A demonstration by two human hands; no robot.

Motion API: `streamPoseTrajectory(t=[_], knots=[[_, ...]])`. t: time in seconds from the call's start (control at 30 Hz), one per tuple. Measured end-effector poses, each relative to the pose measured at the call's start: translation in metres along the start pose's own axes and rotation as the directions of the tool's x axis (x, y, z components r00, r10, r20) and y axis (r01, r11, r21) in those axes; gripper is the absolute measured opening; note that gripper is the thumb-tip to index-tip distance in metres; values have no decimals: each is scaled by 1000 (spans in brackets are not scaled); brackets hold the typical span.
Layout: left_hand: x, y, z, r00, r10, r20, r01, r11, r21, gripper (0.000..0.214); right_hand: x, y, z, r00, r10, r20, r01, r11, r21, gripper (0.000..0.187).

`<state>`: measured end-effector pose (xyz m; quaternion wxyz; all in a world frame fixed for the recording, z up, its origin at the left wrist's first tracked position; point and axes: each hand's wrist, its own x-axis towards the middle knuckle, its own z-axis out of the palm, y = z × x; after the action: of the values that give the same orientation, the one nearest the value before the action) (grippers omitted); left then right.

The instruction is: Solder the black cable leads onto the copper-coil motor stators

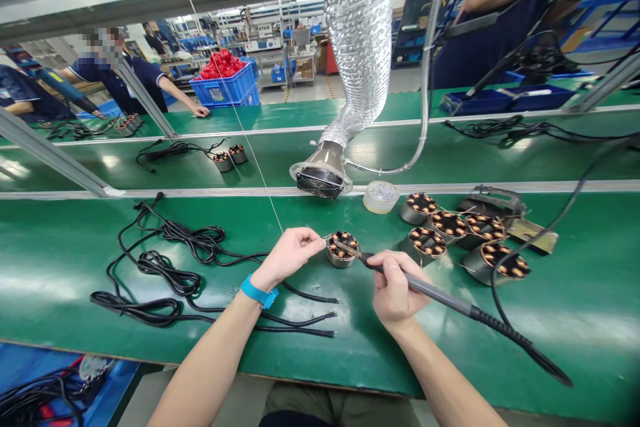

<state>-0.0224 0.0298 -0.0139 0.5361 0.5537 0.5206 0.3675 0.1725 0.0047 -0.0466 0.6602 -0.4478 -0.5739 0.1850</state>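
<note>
A stator with copper windings (343, 249) sits on the green bench in front of me. My right hand (399, 290) is wrapped round a soldering iron (435, 290), whose tip reaches the stator's upper face. At the stator's left edge, my left hand (297, 253) is pinched on thin solder wire (260, 170) that comes down from overhead. A blue band circles my left wrist. Whether the wire's end touches the iron's tip is too small to tell. Three black cable ends (320, 332) lie below my left hand.
Several more stators (425, 245) stand to the right, near a soldering iron stand (493, 201) and a tape roll (381, 197). A fume extraction hood (323, 173) hangs ahead. Coiled black cables (170, 273) lie left. Co-workers (125, 73) are across the bench.
</note>
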Motion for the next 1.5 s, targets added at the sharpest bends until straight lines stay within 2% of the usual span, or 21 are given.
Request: streamPoseTrajectory(t=[0.53, 0.8, 0.97, 1.07, 1.23, 1.37, 1.5], knots=[[3, -5, -2, 1000, -2, 17, 2, 1000, -10, 40, 2, 2, 4, 998, -6, -64, 6, 1000, -1, 33], [9, -14, -17, 986, -26, 162, 42, 995, -95, 40, 3, 3, 2, 998, -28, -58, 28, 1000, -9, 33], [11, -17, -13, 991, -40, 128, 65, 977, -203, 38, 4, 1, 1, 997, -49, -58, 47, 998, -37, 33], [13, -21, -3, 996, -57, 69, 69, 979, -192, 38, 3, 1, 1, 997, -57, -50, 55, 998, -32, 33], [12, -23, 7, 1000, -7, -2, 6, 989, -147, 39, 2, 2, 2, 996, -71, -48, 72, 997, 19, 31], [10, -18, -2, 996, -57, 76, 69, 984, -166, 39, 3, 4, 1, 997, -61, -51, 61, 998, 4, 31], [10, -15, -12, 994, -30, 106, 54, 972, -228, 35, 3, 5, 1, 997, -54, -50, 54, 998, -13, 32]])
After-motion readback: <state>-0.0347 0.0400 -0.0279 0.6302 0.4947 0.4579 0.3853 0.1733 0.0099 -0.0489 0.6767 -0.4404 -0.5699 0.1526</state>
